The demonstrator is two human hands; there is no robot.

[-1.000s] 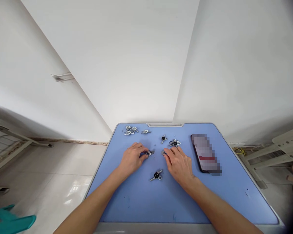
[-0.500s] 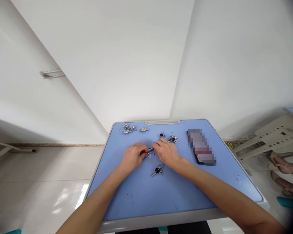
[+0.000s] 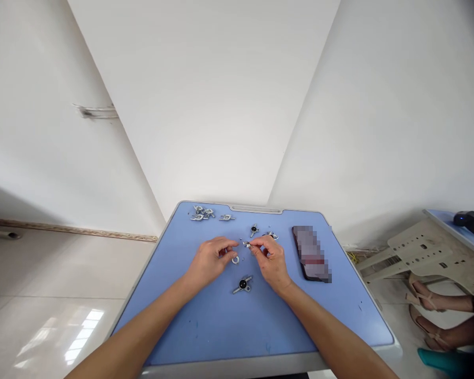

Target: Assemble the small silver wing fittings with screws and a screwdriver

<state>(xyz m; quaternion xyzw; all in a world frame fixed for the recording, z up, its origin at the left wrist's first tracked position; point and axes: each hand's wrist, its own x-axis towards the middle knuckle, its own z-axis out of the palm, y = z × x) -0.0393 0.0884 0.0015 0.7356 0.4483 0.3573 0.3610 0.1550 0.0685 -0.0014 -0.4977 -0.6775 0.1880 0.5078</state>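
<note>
Between the thumb and fingers of my right hand (image 3: pixel 272 259) is a small silver metal part (image 3: pixel 247 244), pinched just above the table. My left hand (image 3: pixel 211 259) faces it from the left, thumb and forefinger apart, with nothing visible between them. A pale metal ring (image 3: pixel 236 260) is right by the left thumb; whether they touch I cannot tell. Closer to me lies a metal piece with a black round centre and arms (image 3: pixel 243 284). A similar black-centred piece (image 3: pixel 254 229) lies beyond my right hand, beside more metal pieces (image 3: pixel 272 235) partly hidden by that hand.
A group of silver metal parts (image 3: pixel 201 212) lies at the far left of the blue table (image 3: pixel 221 331), with one single part (image 3: pixel 226 217) beside it. A phone (image 3: pixel 311 255), blurred over, lies on the right. Another desk (image 3: pixel 430 247) and a person's feet (image 3: pixel 430 310) are at right.
My hands have drawn slightly apart. My left fingers have opened, and the ring now shows by the thumb. The small metal part is in my right fingers. The camera view has shifted.
</note>
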